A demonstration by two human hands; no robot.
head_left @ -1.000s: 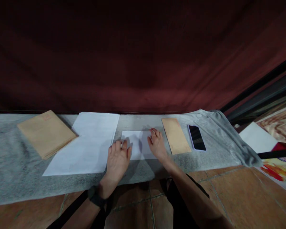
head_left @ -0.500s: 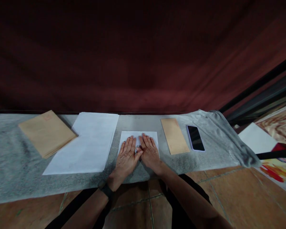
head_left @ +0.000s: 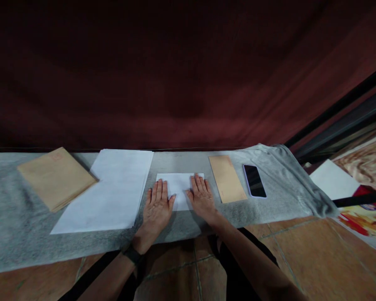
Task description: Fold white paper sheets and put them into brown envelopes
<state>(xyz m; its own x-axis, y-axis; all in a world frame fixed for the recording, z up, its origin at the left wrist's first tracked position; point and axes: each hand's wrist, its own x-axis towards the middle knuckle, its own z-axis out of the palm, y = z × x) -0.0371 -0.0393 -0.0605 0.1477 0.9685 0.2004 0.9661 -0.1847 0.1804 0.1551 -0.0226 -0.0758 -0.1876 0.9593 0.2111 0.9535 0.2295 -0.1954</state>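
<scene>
A small white sheet of paper (head_left: 180, 190), which looks folded, lies flat on the grey cloth right in front of me. My left hand (head_left: 158, 209) rests palm down across its left edge, fingers stretched forward and thumb out to the side. On its right edge lies my right hand (head_left: 201, 197), also flat with the fingers extended. Between the two thumbs the white surface shows. Just to the right of my right hand is a single brown envelope (head_left: 228, 179). A stack of larger white sheets (head_left: 113, 188) lies left of my left hand.
Several brown envelopes (head_left: 56, 175) are piled at the far left, overlapping the white stack. A phone (head_left: 255, 181) with a dark screen lies right of the single envelope. The grey cloth (head_left: 282, 192) covers the narrow surface, with a dark red curtain (head_left: 188, 83) behind it.
My hands have slid apart, from nearly touching at the paper's middle to its left and right edges. The view has shifted slightly.
</scene>
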